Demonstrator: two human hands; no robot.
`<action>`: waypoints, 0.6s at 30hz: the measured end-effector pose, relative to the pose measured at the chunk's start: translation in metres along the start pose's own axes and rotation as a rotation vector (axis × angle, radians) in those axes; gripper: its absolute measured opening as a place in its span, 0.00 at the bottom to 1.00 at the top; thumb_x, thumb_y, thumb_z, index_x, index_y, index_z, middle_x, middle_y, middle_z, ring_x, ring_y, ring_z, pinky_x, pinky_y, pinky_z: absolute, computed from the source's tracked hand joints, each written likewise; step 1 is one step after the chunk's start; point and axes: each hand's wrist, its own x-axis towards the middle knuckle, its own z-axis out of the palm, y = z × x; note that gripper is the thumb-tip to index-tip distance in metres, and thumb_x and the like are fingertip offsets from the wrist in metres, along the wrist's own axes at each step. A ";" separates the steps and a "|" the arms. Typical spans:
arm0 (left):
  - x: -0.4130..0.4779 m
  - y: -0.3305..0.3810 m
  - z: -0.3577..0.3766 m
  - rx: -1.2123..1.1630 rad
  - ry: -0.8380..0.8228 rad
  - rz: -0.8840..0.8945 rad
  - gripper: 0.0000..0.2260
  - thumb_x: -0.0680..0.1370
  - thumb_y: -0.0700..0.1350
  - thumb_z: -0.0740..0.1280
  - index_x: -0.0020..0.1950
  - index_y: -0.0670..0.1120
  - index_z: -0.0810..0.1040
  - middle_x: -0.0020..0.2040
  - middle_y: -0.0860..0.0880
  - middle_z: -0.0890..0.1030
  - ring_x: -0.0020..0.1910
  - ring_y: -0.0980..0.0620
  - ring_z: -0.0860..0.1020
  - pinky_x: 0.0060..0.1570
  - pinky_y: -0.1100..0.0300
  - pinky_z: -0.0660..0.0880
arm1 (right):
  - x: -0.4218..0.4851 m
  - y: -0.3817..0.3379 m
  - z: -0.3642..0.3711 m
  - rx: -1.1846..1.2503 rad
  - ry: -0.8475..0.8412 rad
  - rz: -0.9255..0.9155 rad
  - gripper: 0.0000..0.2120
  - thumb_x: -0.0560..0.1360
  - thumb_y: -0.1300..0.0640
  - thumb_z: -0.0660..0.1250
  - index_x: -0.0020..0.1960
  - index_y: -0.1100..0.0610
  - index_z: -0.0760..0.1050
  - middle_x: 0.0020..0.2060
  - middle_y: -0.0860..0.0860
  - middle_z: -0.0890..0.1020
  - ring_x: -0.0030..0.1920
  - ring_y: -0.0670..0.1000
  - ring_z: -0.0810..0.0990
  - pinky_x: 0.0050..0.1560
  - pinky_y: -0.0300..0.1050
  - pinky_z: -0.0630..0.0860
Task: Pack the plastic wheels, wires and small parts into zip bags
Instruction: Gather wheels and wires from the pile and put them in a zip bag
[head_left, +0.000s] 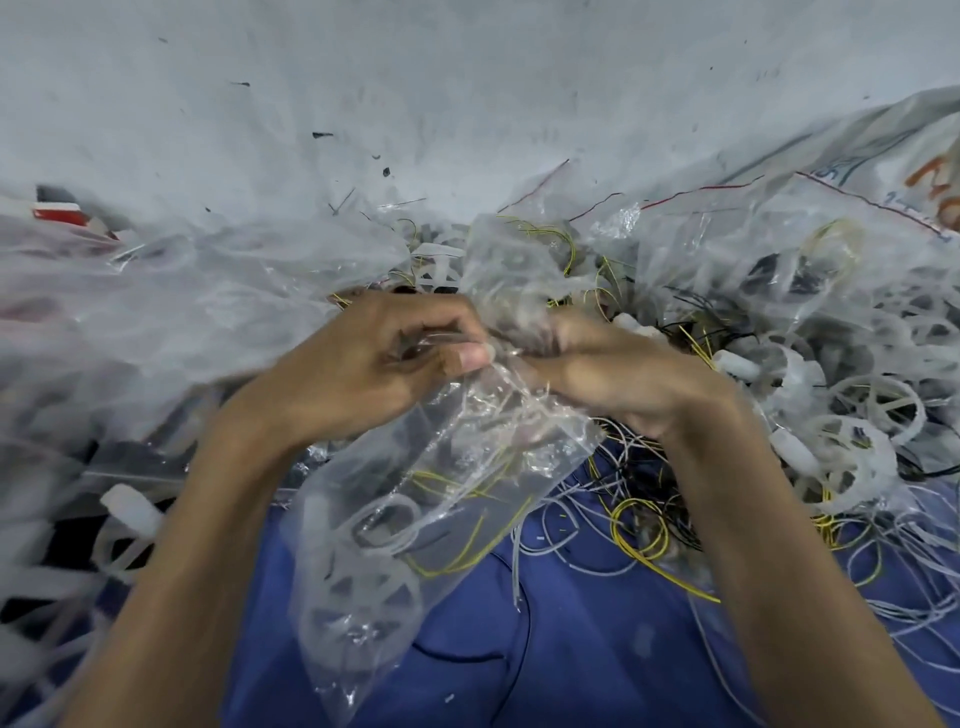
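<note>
We see the left grip (363, 364), a bare hand, clenched on the upper edge of a clear zip bag (441, 499), with its thumb (470, 358) pressed flat onto the plastic against the curled fingers. The right grip (613, 374) meets it from the other side, grasping the same crumpled top of the bag. Its fingertips are blurred and partly behind the film, so we cannot tell exactly how they lie. The two grips are almost touching at the mouth of the bag. The bag hangs down and to the left between the forearms, above a blue cloth (571, 654). Inside it we make out a white spoked plastic wheel (358, 608) low in the bag, and a thin yellow wire (467, 545) above it. To the right of the right forearm lies a tangle of loose wires (639, 530), yellow, white and black, and beyond that a heap of white wheels (852, 441). Behind the grips we find more filled bags (779, 249) with red seal lines along their tops. A drift of crumpled clear plastic (208, 312) spreads on the left, much of it blurred. A pale, speckled sheet (467, 78) fills the far part of the view.
</note>
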 end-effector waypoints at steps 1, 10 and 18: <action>0.001 0.000 0.001 0.002 0.001 0.000 0.06 0.76 0.51 0.65 0.42 0.51 0.77 0.38 0.59 0.78 0.37 0.61 0.76 0.38 0.73 0.67 | 0.000 0.000 0.002 -0.048 -0.046 0.006 0.12 0.77 0.58 0.65 0.54 0.66 0.73 0.43 0.63 0.78 0.45 0.63 0.77 0.50 0.62 0.75; 0.008 0.001 0.013 -0.017 -0.043 0.030 0.06 0.74 0.55 0.66 0.39 0.54 0.76 0.32 0.54 0.74 0.29 0.58 0.68 0.31 0.66 0.62 | -0.009 -0.003 0.001 -0.484 -0.462 0.155 0.07 0.74 0.40 0.62 0.51 0.33 0.74 0.42 0.26 0.77 0.46 0.31 0.74 0.62 0.44 0.64; 0.009 0.004 0.011 -0.100 0.066 0.082 0.06 0.75 0.52 0.63 0.41 0.53 0.76 0.35 0.59 0.73 0.34 0.61 0.71 0.37 0.66 0.65 | -0.004 -0.010 -0.003 -0.280 -0.324 0.167 0.23 0.75 0.50 0.62 0.22 0.41 0.78 0.23 0.31 0.77 0.29 0.27 0.74 0.32 0.22 0.69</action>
